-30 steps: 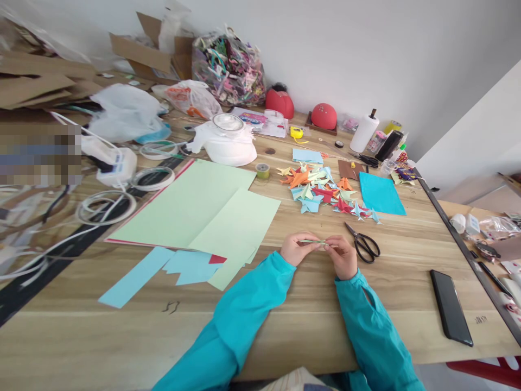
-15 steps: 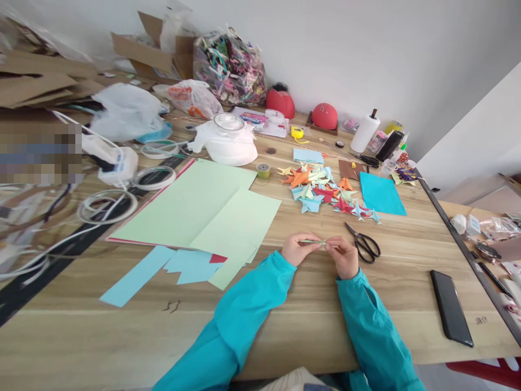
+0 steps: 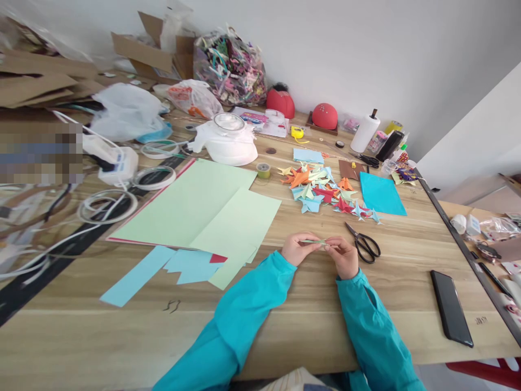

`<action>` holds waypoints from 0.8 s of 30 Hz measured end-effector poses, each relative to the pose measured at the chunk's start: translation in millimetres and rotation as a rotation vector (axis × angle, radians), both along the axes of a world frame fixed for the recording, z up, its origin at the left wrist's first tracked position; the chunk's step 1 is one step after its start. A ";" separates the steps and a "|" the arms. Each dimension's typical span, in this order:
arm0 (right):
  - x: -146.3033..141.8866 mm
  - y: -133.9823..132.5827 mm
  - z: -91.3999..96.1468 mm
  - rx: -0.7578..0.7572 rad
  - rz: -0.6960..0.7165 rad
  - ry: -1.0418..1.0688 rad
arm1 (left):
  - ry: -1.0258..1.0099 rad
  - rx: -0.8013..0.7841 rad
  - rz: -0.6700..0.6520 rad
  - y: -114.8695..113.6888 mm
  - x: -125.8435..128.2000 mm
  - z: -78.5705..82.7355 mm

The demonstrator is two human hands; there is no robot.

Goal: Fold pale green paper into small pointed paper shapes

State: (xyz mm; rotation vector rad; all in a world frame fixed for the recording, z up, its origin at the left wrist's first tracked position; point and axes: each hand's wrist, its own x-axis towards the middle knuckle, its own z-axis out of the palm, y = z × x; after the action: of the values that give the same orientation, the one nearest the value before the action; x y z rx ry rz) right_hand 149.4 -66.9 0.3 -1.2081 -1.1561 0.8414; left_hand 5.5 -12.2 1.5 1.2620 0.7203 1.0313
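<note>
My left hand (image 3: 298,249) and my right hand (image 3: 344,256) rest on the wooden table (image 3: 309,304), both pinching a small folded strip of pale green paper (image 3: 316,241) held flat between them. Fingers of both hands are closed on it. Black scissors (image 3: 363,244) lie just right of my right hand. A heap of folded paper shapes (image 3: 321,191) in orange, blue, red and green sits beyond the hands. Large light green sheets (image 3: 203,209) lie to the left.
Blue paper scraps (image 3: 163,269) lie at the front left, a teal sheet (image 3: 380,194) at the right, a black phone (image 3: 451,307) near the right edge. A white container (image 3: 228,141), tape rolls (image 3: 108,206), bags and cardboard crowd the back left.
</note>
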 end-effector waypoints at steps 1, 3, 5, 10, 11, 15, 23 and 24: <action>-0.6 -0.2 0.0 -0.012 -0.011 -0.001 | 0.002 -0.001 0.000 -0.1 0.0 0.3; -1.4 -0.4 -0.2 -0.024 -0.033 -0.013 | 0.002 -0.003 -0.002 -0.1 0.0 0.7; -2.0 -0.6 -0.6 -0.014 -0.046 -0.045 | 0.000 -0.009 -0.004 -0.2 0.1 1.0; -2.3 -0.8 -1.3 0.045 -0.050 -0.124 | 0.003 -0.005 -0.007 0.1 0.3 0.5; -2.2 -0.8 -1.5 0.046 -0.050 -0.128 | 0.004 -0.002 -0.012 0.3 0.2 0.0; -1.2 -0.7 -3.0 0.038 -0.065 -0.157 | 0.016 0.001 -0.018 0.7 -0.1 -2.4; -0.5 -1.8 0.5 0.063 -0.063 -0.268 | 0.048 0.071 0.005 0.9 -0.2 -2.0; -0.5 -1.9 1.5 0.077 -0.056 -0.275 | 0.057 0.085 0.011 1.1 -0.2 -2.4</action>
State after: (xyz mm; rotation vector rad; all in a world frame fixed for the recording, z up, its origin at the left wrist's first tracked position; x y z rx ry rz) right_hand 148.8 -68.7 1.8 -1.3146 -1.3561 0.5949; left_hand 5.3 -11.1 -0.9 1.3671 0.7345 1.0479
